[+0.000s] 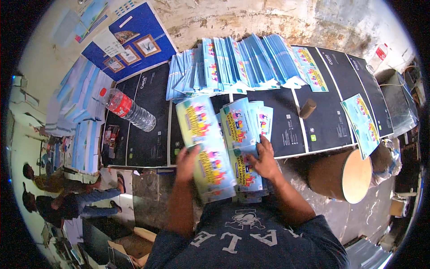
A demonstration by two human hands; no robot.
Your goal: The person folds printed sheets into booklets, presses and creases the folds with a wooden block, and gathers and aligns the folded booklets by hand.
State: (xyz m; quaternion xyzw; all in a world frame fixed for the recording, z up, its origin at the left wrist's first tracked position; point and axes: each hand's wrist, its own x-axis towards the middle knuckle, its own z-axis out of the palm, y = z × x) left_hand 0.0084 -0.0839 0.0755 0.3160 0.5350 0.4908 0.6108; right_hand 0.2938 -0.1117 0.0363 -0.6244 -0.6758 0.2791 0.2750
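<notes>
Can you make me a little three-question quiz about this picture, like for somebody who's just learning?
1. True or false: the bottle has a green cap.
2. Pick one. What is the person's left hand touching?
A) the bottle
B) a printed paper
C) the brown drum
3. Fill in the colour: the board with the framed pictures on it is ____.

Key:
1. False; the cap is red.
2. B
3. blue
</notes>
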